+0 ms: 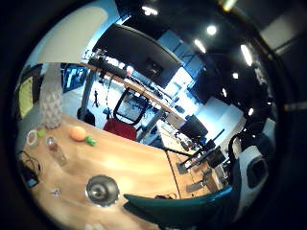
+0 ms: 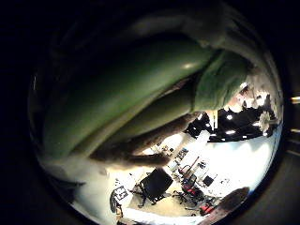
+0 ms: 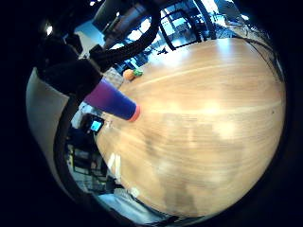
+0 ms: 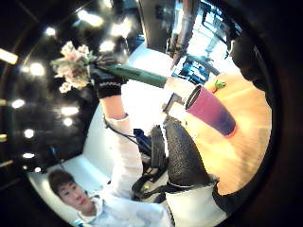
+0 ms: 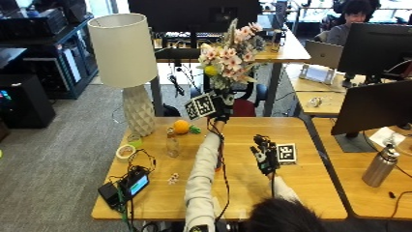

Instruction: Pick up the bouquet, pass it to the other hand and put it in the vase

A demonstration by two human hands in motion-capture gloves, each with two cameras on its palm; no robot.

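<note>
Right hand (image 5: 265, 157) low over table (image 5: 309, 159) (fingers relaxed, holding nothing), left hand (image 5: 222, 104) gripping raised bouquet (image 5: 228, 55)

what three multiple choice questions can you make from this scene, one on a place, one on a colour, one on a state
1. Where is the orange fruit?
A. in the bouquet
B. on the table beside the lamp's base
C. on the floor

2. What colour is the lamp shade?
A. white
B. red
C. black

3. What state is the bouquet in?
A. lying on the table
B. standing in a vase
C. held up in the left hand

Answers:
1 B: it sits on the table by the lamp's foot.
2 A: the shade is plain white.
3 C: the left hand grips the stems, raised high.
</note>
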